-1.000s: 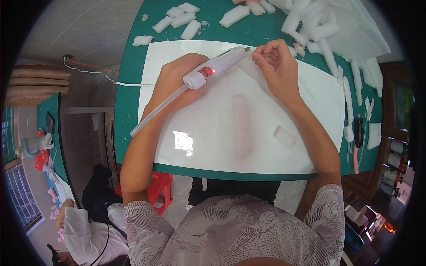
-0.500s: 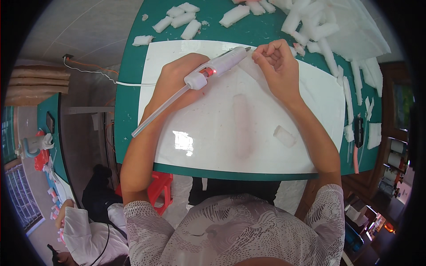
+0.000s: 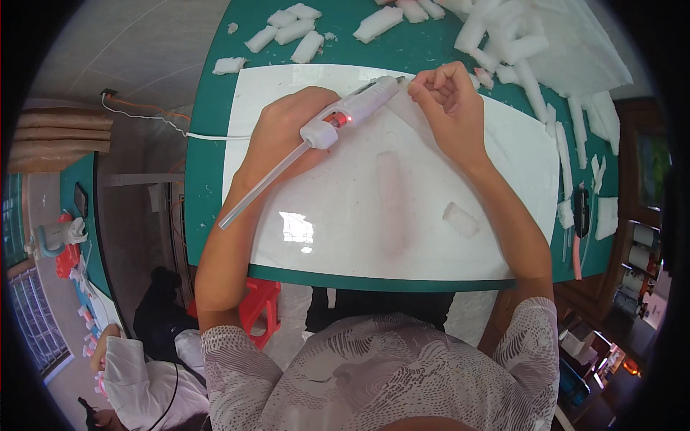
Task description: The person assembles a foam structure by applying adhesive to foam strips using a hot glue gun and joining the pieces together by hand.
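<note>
My left hand (image 3: pixel 287 118) is closed around a white hot glue gun (image 3: pixel 370 100) with a small red light on its side. A clear glue stick (image 3: pixel 262 185) pokes out of its rear, over my left forearm. The gun's metal tip points right, close to the fingertips of my right hand (image 3: pixel 454 104). That hand is closed, thumb against curled fingers, on something too small to make out. Beneath the hands lies a glossy white sheet (image 3: pixel 330 208). A long pale pinkish strip (image 3: pixel 392 205) and a short whitish piece (image 3: pixel 461 219) show on it.
Several white foam blocks (image 3: pixel 295 31) lie at the back of the green table (image 3: pixel 215 108). A heap of foam strips (image 3: pixel 517 43) fills the far right. A black-handled tool (image 3: pixel 581 212) rests at the right edge. A white cable (image 3: pixel 215 136) crosses on the left. Another person (image 3: pixel 147 373) sits lower left.
The glue gun has rolled and tilted slightly in my left hand, and its glue stick's rear end sits a little lower and further right. My right hand has barely moved.
</note>
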Available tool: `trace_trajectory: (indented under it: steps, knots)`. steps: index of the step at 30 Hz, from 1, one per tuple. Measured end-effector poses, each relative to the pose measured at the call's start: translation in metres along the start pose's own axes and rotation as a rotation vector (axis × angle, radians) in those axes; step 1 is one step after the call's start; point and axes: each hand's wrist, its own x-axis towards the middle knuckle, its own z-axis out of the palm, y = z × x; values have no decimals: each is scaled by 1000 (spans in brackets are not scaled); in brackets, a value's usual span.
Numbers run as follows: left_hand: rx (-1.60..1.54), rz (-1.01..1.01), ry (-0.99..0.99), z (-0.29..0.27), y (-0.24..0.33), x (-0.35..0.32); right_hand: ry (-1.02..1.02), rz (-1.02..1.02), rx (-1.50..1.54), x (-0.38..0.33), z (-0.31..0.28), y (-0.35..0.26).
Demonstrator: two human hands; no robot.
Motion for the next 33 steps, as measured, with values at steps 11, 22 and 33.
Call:
trace_trajectory:
  steps: [11,22,33]
  knots:
    - [62,41,-60,-4,-1,-2,-31,21,-33,-1,0,-6]
    - [130,79,-82,-5,0,-1,-47,-8,-11,-1,0,-4]
    - [214,111,-69,-4,-1,-1,-33,-36,-5,0,0,-4]
